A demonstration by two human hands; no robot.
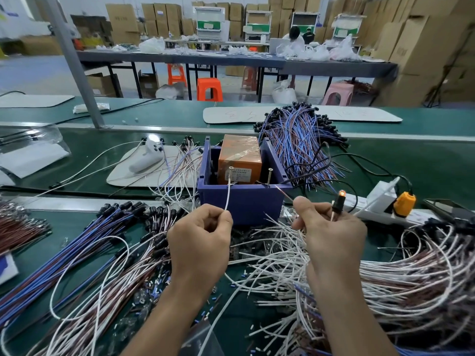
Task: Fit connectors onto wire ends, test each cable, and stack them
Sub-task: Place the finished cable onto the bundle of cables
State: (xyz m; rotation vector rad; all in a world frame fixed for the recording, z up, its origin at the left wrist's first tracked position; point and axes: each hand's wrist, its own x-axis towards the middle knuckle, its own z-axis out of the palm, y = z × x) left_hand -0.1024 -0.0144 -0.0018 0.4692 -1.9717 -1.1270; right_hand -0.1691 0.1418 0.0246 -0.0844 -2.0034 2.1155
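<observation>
Cable under test: left hand (203, 235) pinches white wire (227, 199), tip at screw (230, 173) just ahead; right hand (331, 227) grips lit connector (338, 204), brown lead (284, 194) reaching forward-left to blue box (244, 204); hold both contacts steady until glow is confirmed.

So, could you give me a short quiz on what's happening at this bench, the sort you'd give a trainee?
1. True or false: the small lamp held in the right hand is lit.
2. What colour is the wire pinched by the left hand? A) blue B) white C) black
3. Fill the gap: the wire's upper tip meets a ____ standing on the near rim of the blue box.

Key: 1 true, it glows orange. 2 B. 3 screw.
</observation>
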